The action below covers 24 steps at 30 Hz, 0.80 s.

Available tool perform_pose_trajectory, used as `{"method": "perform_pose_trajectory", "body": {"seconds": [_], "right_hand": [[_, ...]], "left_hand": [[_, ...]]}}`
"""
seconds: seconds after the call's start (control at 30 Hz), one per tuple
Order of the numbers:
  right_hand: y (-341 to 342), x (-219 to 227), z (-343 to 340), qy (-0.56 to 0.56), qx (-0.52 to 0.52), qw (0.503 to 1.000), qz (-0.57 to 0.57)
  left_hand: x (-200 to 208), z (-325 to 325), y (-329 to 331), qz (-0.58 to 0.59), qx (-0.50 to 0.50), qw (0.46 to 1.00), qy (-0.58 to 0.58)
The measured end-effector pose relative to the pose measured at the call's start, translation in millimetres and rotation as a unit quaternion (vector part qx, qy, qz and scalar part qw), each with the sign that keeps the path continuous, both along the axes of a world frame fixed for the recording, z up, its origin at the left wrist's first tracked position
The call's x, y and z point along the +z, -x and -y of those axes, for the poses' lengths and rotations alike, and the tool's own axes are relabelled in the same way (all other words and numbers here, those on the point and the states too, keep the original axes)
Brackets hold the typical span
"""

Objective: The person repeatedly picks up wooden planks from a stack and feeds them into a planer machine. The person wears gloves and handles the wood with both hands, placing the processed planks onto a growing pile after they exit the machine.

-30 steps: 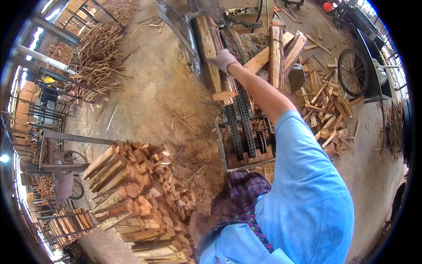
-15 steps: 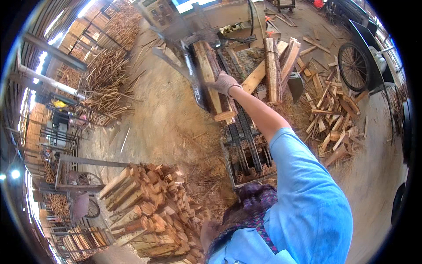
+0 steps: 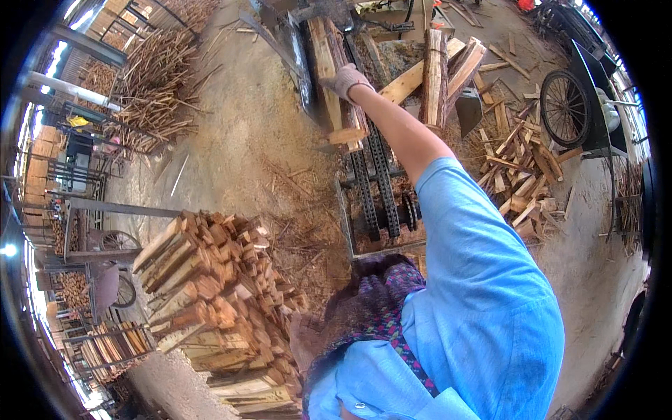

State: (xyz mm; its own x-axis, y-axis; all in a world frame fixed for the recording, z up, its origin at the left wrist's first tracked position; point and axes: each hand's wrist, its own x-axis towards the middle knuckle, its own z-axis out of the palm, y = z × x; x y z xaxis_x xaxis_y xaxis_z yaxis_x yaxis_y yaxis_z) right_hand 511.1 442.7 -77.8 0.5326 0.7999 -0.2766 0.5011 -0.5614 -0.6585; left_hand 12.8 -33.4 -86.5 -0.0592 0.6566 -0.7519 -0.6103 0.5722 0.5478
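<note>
My right hand [image 3: 348, 82], in a pale knit glove, reaches far forward and is closed over the upper side of a split log [image 3: 327, 56]. The log has a pale cut face and bark on one edge. It lies lengthwise on a machine bed, its near end above two dark feed chains [image 3: 374, 189]. A metal guide plate [image 3: 297, 66] stands along the log's left side. Low in the picture, my left hand [image 3: 305, 337] shows as a brownish glove beside my patterned apron, near the wood pile. Its fingers cannot be made out.
Split billets [image 3: 217, 280] are piled at the near left. Right of the machine, a bark-edged log [image 3: 435, 80] leans upright, with offcuts [image 3: 521, 168] scattered beyond. A cart wheel [image 3: 565, 108] stands at the far right. Thin sticks [image 3: 157, 84] are heaped at the far left.
The whole scene has shifted up and slightly left in the picture as my head moved. My right hand stays on the log, its fingers now lying closer over it.
</note>
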Motion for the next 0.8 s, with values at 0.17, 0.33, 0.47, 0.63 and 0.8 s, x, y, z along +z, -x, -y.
{"method": "perform_pose_trajectory", "body": {"seconds": [0.17,0.33,0.47,0.63,0.8], "right_hand": [[9.1,12.4,0.3,0.010,-0.033,0.999,0.009],[21.9,21.5,1.4,0.002,-0.032,0.999,-0.011],[12.4,14.0,-0.3,0.002,-0.042,0.999,-0.010],[16.5,16.4,2.7,0.012,-0.045,0.999,-0.008],[15.7,22.7,6.8,0.007,-0.038,0.999,-0.026]], "left_hand": [[-32.4,15.7,29.0,0.045,-0.020,0.999,-0.018],[-33.0,33.2,30.2,0.019,-0.024,0.999,-0.042],[-44.2,34.1,34.6,0.070,-0.054,0.995,-0.048],[-27.2,32.4,19.2,0.071,-0.008,0.997,0.011],[-40.3,33.1,23.7,0.070,0.010,0.997,0.023]]}}
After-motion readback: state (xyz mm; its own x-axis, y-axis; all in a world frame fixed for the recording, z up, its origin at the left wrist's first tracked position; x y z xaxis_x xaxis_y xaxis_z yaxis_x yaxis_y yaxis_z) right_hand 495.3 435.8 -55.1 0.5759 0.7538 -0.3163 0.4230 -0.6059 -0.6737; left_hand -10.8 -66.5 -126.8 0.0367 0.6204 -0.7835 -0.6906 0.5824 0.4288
